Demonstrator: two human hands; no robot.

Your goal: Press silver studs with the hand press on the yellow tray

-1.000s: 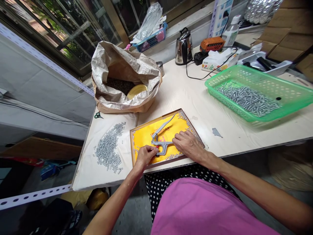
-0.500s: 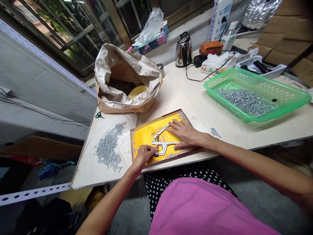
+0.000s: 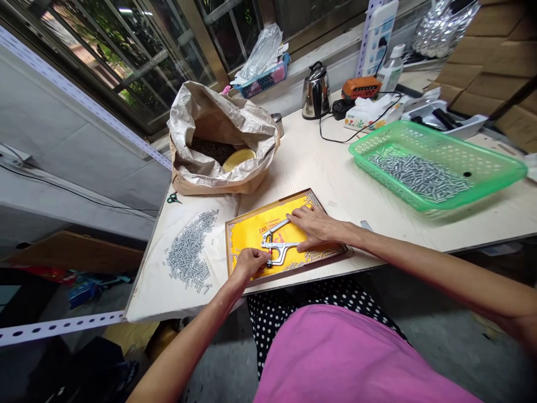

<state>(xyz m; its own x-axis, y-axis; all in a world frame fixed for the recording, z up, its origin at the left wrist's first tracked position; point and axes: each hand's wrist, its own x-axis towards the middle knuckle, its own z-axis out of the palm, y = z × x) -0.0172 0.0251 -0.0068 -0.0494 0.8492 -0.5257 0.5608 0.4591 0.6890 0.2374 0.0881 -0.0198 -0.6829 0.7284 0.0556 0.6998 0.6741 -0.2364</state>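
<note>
Since a second ago the right hand has moved from the near end of the hand pliers up along the handles, and the upper handle, which stood raised then, now lies close to the lower one. The left hand has kept its place.

The right fingers are spread flat and open, resting across both handles. The left fingers are curled closed on the head of the pliers, where we see a small red spot.

The pliers lie inside one wooden-framed tray at the near edge of the table. Its yellow lining bears red lettering, partly covered, that we cannot read with certainty.

Outward we count:
- one loose pile of metal pins, left of the tray
- one green basket, far right, holding more pins
- one paper sack, behind the tray
- one steel kettle, behind the tray

The markings on the items beside the kettle are too small to read.
</note>
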